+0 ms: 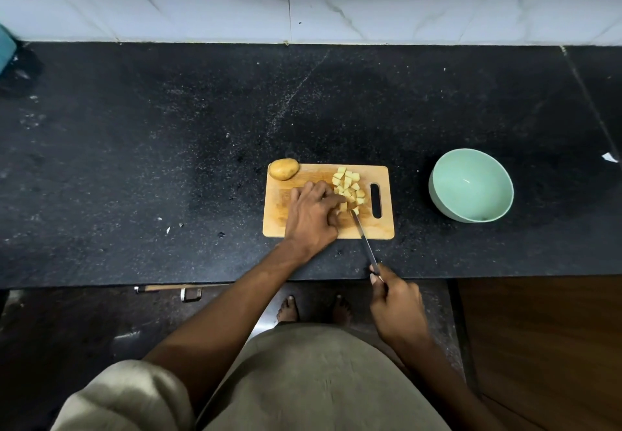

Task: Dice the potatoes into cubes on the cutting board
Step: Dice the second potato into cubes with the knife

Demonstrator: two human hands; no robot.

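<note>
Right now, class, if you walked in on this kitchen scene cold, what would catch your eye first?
The rectangular wooden cutting board on the black speckled stone counter, with a pile of pale yellow potato cubes near its slotted end. The left hand presses down beside them while the right hand grips a slim steel knife. A whole unpeeled potato sits at the board's far left corner, a mint-green bowl to the right.

My left hand (311,215) covers whatever it holds on the cutting board (279,208) — I can't tell how its fingers lie. The teal object (6,47) is cut off at the left edge — unidentifiable.
</note>
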